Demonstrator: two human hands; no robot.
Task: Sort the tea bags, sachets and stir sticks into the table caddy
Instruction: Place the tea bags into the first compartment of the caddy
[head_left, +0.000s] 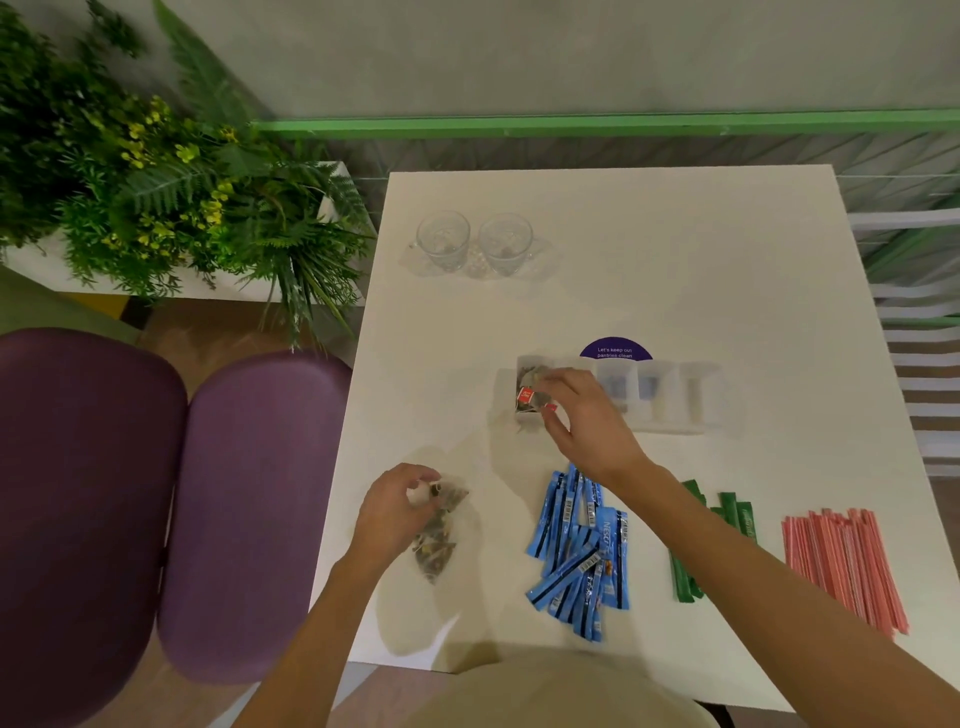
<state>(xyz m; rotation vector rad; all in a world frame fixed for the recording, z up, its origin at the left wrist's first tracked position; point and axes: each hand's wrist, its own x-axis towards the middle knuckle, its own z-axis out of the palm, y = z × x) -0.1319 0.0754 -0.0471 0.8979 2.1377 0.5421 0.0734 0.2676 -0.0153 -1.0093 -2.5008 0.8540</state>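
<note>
right hand (582, 415): hovering over the leftmost compartment of the caddy, fingers curled, thumb and fingertips pinching a tagged tea bag (530, 389) (translucent pyramid mesh, red paper tag), bag sitting in that compartment's mouth
left hand (395, 512): resting at the table's near-left, fingers bunched and gripping the top of the loose tea bags (436, 540), a small heap of dark-filled mesh pyramids lying on the table
caddy (670, 395): clear plastic multi-compartment table caddy, standing mid-table; compartments right of the hand are showing blurry bluish and pale contents, can't tell what
blue sachets (582, 551): pile of long blue stick packets with black stripes, lying loose between the two forearms, near edge of table
green sachets (685, 571): a few slim green stick packets, just right of the blue ones, partly hidden under the right forearm
stir sticks (841, 561): bundle of thin pink sticks, fanning out at the table's near-right
table (675, 291): white square top
glasses (444, 241): two clear faceted glass cups, side by side at the far-left of the table
sticker (615, 349): purple half-round label with white print, showing just behind the caddy
chairs (249, 509): two purple padded seats, left of the table
plants (156, 192): green ferns with yellow flowers, far left
</note>
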